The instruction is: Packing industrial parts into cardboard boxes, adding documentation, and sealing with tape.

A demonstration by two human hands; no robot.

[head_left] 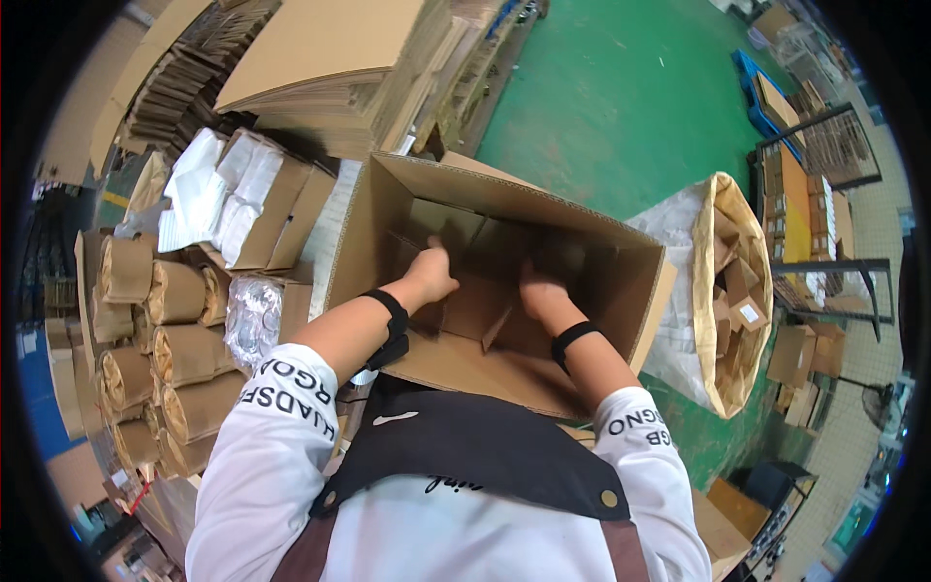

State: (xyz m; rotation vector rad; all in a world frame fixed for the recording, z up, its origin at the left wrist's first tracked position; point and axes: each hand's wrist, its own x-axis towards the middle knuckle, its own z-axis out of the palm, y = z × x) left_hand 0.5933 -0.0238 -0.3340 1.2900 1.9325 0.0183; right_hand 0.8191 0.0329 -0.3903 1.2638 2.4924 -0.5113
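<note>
- Reaching down into a large open cardboard box [621, 291], both hands are seen deep inside it, pressed against the brown flaps [475, 301] at its bottom
- the left hand [430, 274] is laid on the inner flaps near the left wall of the box, with its fingers stretched forward and held close together; nothing is pinched between them
- the right hand [541, 291] is set on the flaps a little to the right of the middle; its fingers are turned down into shadow, so whether they are spread or closed cannot be told
- a black band is worn on each wrist, and white sleeves with dark lettering are pushed up on the forearms
- the box is placed straight in front of the person, touching the dark apron [465, 451] at its near wall, with its top flaps folded outward
- a tall stack of flat cardboard sheets [330, 58] is piled behind the box
- rolls of brown paper [179, 291] are stacked at the left, with white folded bags [208, 179] in a carton above them
- a big sack [737, 291] filled with cardboard scraps is stood on the green floor [621, 87] just to the right of the box
</note>
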